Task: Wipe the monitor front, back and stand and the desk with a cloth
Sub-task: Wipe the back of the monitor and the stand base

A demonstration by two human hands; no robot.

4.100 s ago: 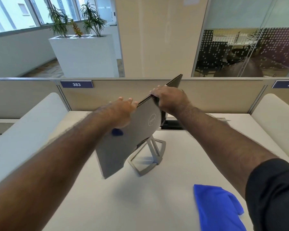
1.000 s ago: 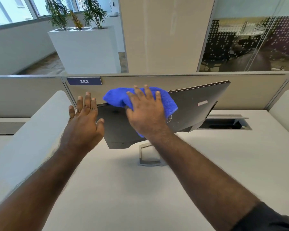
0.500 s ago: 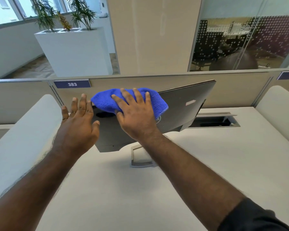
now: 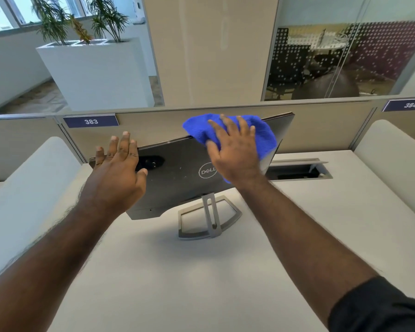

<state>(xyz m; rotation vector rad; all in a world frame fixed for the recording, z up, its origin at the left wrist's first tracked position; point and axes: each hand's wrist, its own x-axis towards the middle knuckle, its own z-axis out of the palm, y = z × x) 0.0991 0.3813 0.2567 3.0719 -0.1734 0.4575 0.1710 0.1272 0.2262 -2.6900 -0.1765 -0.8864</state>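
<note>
Desk front (image 4: 201, 283): open white surface from the near edge up to the stand, crossed only by the two forearms.
Desk middle: the stand (image 4: 209, 219) and the tilted monitor (image 4: 177, 178) block the way toward the far edge.
Monitor back: left hand (image 4: 116, 173) lies flat on its left end, right hand (image 4: 235, 156) presses the blue cloth (image 4: 264, 137) on its upper right; bare panel between them.
Far edge: partition (image 4: 321, 130) rises just behind the monitor's top.
Far right: open cable hatch (image 4: 297, 170) in the surface, just beside the monitor.
Left and right edges: padded dividers (image 4: 29, 188) wall both sides.
</note>
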